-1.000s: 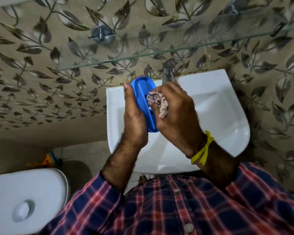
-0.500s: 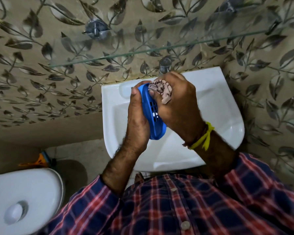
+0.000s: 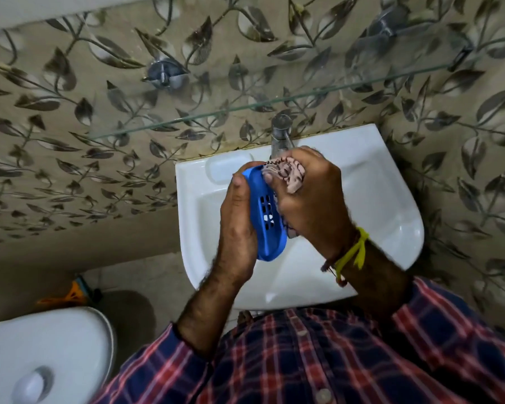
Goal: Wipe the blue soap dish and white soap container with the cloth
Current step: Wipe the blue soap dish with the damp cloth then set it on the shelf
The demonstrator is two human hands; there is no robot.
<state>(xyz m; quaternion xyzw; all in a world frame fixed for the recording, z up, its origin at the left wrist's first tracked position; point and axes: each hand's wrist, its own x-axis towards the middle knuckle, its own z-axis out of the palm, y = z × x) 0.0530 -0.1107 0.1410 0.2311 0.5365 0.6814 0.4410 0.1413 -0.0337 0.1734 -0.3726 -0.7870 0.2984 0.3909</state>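
In the head view the task looks to be in its first half. The left hand (image 3: pixel 239 225) grips the blue soap dish (image 3: pixel 267 217) on its edge above the sink (image 3: pixel 376 205), at the picture's centre. The right hand (image 3: pixel 309 199), at 3 o'clock of the dish, has its fingers closed around the bunched cloth (image 3: pixel 289 173) and presses it on the dish. The dish holds no soap; its drain holes are showing. No white soap container is in view, so that part seems left.

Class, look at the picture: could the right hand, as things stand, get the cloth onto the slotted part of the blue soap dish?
Probably yes. The right hand grips the cloth against the blue soap dish, which the left hand holds over the sink. The slots face the right hand, uncovered.
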